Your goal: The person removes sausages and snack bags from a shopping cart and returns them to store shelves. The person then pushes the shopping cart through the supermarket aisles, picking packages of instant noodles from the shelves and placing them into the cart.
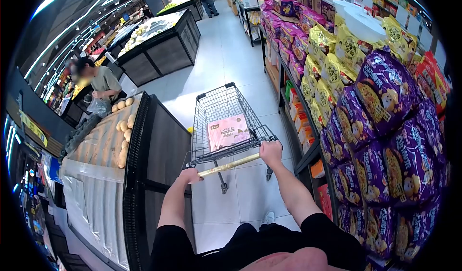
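From here, a dark produce stand (161,141) flanks the cart (215,89); the left grip (190,175) curls round the handle's (230,165) left end. A pink box (228,132), its capitals seemingly beginning "CAMEL", lies toward the cart's near edge, open tiled floor (226,40) beyond. The right grip (271,153) wraps the handle's right end, near purple packs (389,95) with Chinese characters.

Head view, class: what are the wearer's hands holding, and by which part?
The shopping cart, by its push handle: left hand near one end, right hand near the other.
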